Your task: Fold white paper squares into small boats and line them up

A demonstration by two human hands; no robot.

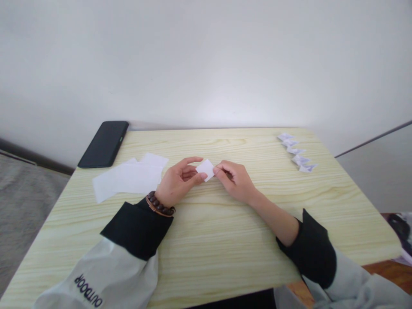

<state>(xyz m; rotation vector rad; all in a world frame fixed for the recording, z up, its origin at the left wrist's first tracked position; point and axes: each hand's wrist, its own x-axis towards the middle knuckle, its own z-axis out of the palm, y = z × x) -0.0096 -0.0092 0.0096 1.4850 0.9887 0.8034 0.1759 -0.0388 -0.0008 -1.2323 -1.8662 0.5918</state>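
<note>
Both hands meet above the middle of the table (225,240). Left hand (175,184) and right hand (234,180) each pinch a small folded paper piece (206,168) by thumb and fingertip, fingers nearly closed on its edges; the piece hangs just above the wood. Risks: an uneven pull could skew the crease or tear it; a slack pinch could drop it. Blank sheets (128,180) at 9 o'clock, finished folded pieces (298,153) at 2 o'clock, phone (104,143) at 10 o'clock.

Plain room, light wooden desk (225,240) against bare white wall (206,56), phone (103,143), paper sheets (128,178)
</note>
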